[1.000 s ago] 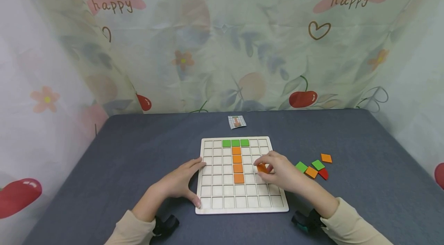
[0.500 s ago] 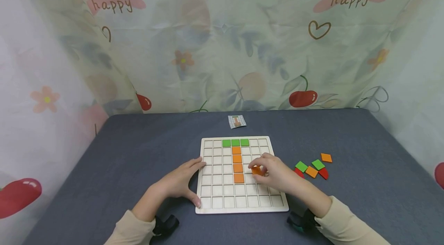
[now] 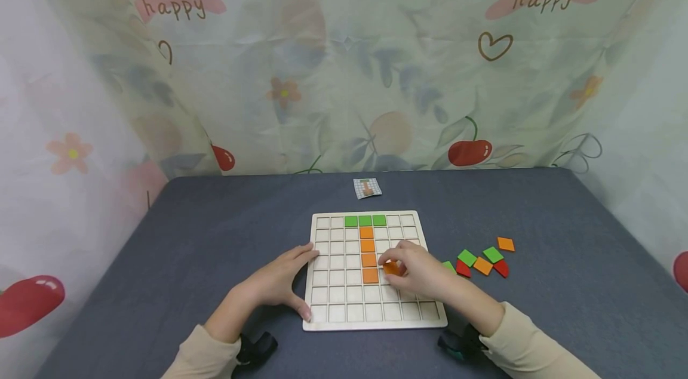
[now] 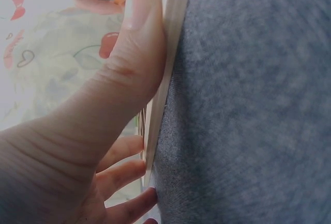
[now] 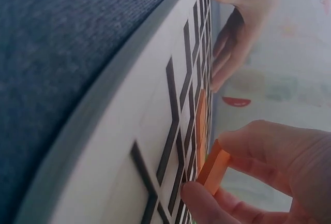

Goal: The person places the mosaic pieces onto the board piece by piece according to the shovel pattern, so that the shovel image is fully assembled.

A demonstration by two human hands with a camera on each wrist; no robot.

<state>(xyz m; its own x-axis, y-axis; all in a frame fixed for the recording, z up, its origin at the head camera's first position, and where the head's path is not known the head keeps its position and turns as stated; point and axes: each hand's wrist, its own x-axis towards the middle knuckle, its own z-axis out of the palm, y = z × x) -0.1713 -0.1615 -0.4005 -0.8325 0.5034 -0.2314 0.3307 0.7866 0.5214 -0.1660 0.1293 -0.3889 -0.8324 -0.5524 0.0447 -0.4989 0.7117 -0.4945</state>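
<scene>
A white gridded board [image 3: 374, 326] lies on the dark cloth, with three green tiles [image 3: 365, 221] in its top row and a column of several orange tiles [image 3: 368, 259] below the middle one. My right hand [image 3: 419, 268] pinches an orange tile [image 3: 392, 268] between thumb and fingers, over the cells right of that column; in the right wrist view this tile [image 5: 214, 168] is tilted above the grid. At the board's left edge, my left hand [image 3: 276, 280] rests with thumb and fingers spread, its thumb [image 4: 137, 43] against the rim.
Loose green, orange and red tiles [image 3: 482, 265] lie right of the board, partly behind my right forearm, with one orange tile [image 3: 506, 244] farther back. A small printed card [image 3: 367, 188] lies behind the board. A patterned curtain hangs beyond the table.
My right hand has moved left and slightly nearer with the orange tile, uncovering more of the loose tiles on the right. My left hand has stayed on the board's edge.
</scene>
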